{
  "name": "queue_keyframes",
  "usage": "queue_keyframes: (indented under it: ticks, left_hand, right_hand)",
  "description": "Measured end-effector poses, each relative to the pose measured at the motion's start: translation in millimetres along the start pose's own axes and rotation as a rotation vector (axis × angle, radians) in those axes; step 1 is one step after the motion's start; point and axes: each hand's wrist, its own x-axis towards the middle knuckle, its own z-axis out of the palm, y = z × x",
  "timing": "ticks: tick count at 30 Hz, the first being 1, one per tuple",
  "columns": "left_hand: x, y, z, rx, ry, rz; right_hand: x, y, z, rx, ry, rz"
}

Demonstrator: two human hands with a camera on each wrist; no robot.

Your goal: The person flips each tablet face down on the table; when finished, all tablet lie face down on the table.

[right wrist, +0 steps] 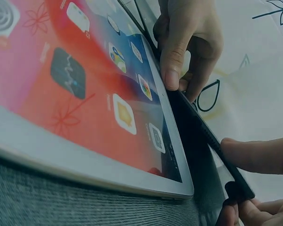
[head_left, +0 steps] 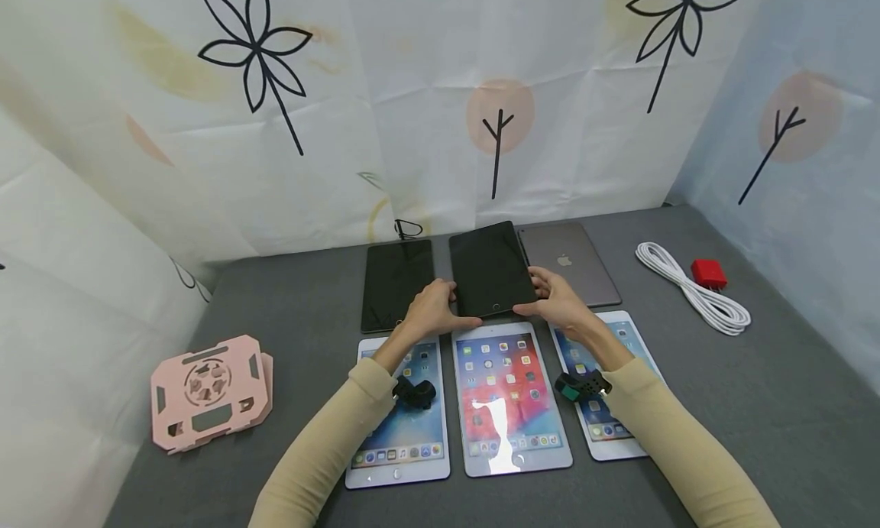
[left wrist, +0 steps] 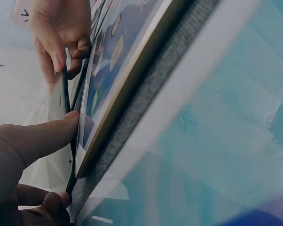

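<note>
A black-screened tablet [head_left: 490, 272] is held at its near end by both hands, slightly turned and tilted. My left hand [head_left: 435, 309] grips its near left corner, thumb along the near edge. The right hand [head_left: 555, 302] pinches the near right corner; in the right wrist view its thumb [right wrist: 254, 155] is above the edge, with fingers beneath. To the left lies another dark tablet [head_left: 395, 283], and to the right a grey tablet [head_left: 574, 264] shows its back. Just below the hands lies a lit white tablet [head_left: 512, 398].
Two more lit white tablets [head_left: 399, 444] [head_left: 608, 413] lie beneath the forearms. A pink case-like object [head_left: 209, 390] is at the left. A coiled white cable [head_left: 694, 287] and a red charger plug [head_left: 709, 273] lie at the right. Patterned cloth [head_left: 426, 92] hangs behind the grey table [head_left: 296, 299].
</note>
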Motion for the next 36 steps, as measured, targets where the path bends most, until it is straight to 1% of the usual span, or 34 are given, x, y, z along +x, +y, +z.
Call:
queue_keyframes:
  ticks: [2, 4, 9, 15, 18, 22, 27, 30, 33, 36]
  left_hand:
    - [0.0, 2.7, -0.5, -0.007, -0.006, -0.007]
    - [0.6, 4.7, -0.7, -0.013, -0.011, -0.001]
    - [3.7, 8.3, 0.4, -0.033, -0.027, 0.022]
    - [7.2, 12.3, 4.3, -0.092, -0.065, 0.027]
    - [8.9, 14.7, 7.0, -0.109, -0.077, 0.042]
    - [11.6, 18.1, 9.6, -0.12, -0.089, 0.07]
    - [13.8, 23.4, 10.3, -0.156, -0.118, 0.103]
    - [14.1, 24.0, 9.1, -0.183, -0.154, 0.131]
    - [14.1, 21.4, 4.1, -0.25, -0.22, 0.165]
    - [12.5, 19.9, -5.5, -0.404, -0.301, 0.177]
  right_hand:
    - [-0.1, 0, -1, -0.006, 0.014, -0.01]
    - [-0.7, -1, -1, -0.001, 0.028, -0.018]
    - [-3.3, -5, -3, 0.056, 0.034, -0.056]
    - [-7.1, -9, -6, 0.121, 0.032, -0.151]
    - [-9.8, -13, -8, 0.139, 0.029, -0.204]
    - [-12.2, -19, -8, 0.125, 0.029, -0.244]
    - [-14.5, -26, -6, 0.107, 0.034, -0.291]
    - [-15.8, -29, -3, 0.069, 0.058, -0.335]
    - [-16.0, -29, 1, 0.028, 0.092, -0.374]
    - [-15.8, -28, 3, -0.006, 0.097, -0.397]
